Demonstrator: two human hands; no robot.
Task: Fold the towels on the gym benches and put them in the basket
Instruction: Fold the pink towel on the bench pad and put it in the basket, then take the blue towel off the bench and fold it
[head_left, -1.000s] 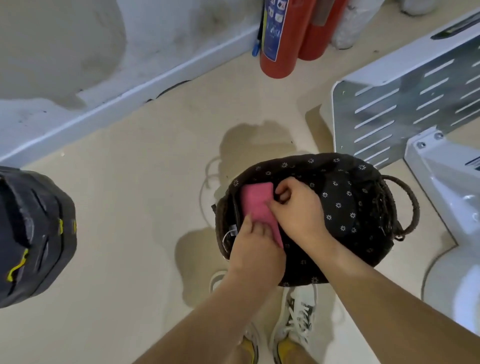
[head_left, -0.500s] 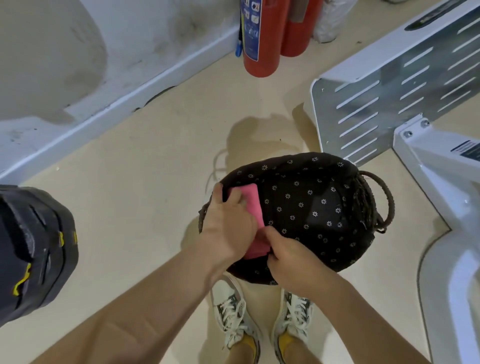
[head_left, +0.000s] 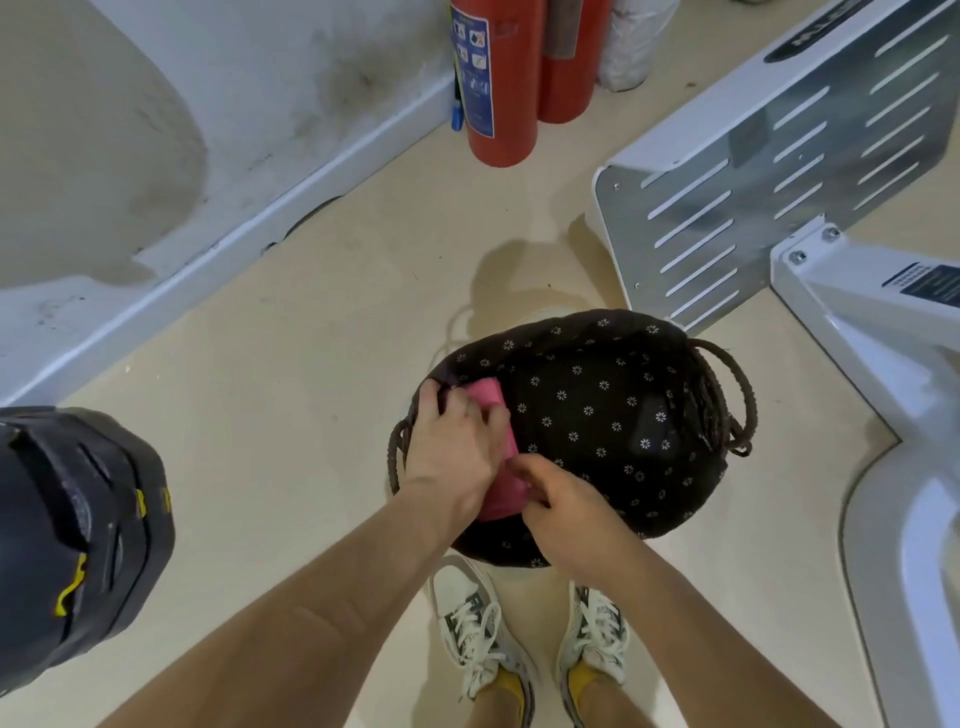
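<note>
A: Location of the pink towel (head_left: 491, 397)?

B: Found folded inside the basket (head_left: 597, 364), set against the left inner wall, running from the left rim toward the near side. Middle part hidden under both grips. Cannot tell whether it rests on the basket's bottom.

A: State of the left grip (head_left: 457, 447)?

B: Clamped on the towel: fingers curled over its far part, thumb hooked at the basket's left rim. Forearm entering from the lower left.

A: And the right grip (head_left: 566, 504)?

B: Closed on the towel's near end, fingers curled in against the cloth. Sits just beside the left grip, nearly touching it.

A: Condition of the basket?

B: Stands upright on the beige floor (head_left: 311, 415). Lined in dark cloth with small white flowers; rope handles (head_left: 744, 395) at left and right sides.

A: Surroundings?

B: Two red fire extinguishers (head_left: 501, 104) upright by the wall (head_left: 311, 62), beyond the basket and well apart from it. White slotted metal plate (head_left: 753, 182) near the basket's far right side, joined to a white machine frame (head_left: 883, 338). Dark object (head_left: 78, 530) with yellow marks at the left edge, well apart from the basket; kind not determinable. Pair of white laced shoes (head_left: 478, 623) on the floor just on the near side of the basket.
</note>
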